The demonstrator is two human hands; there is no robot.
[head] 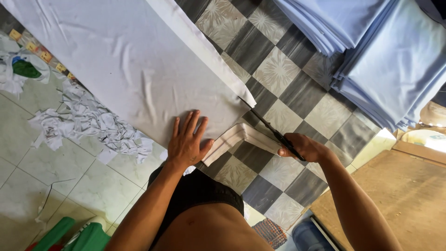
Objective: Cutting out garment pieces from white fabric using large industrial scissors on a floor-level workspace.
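A thick stack of white fabric [130, 65] lies on a table with a grey checkered patterned cover [278, 69]. My left hand [186, 141] presses flat on the stack near its lower edge, fingers spread. My right hand [302, 147] grips black scissors [274, 132], whose blades point up-left into the fabric's edge. A cut strip of layered white fabric [234, 139] curls away from the stack between my two hands.
Stacks of light blue folded fabric [390, 56] sit at the upper right of the table. White fabric scraps [88, 123] lie on the tiled floor at left. A brown cardboard sheet [404, 195] is at lower right, and a green plastic object [69, 237] at the bottom left.
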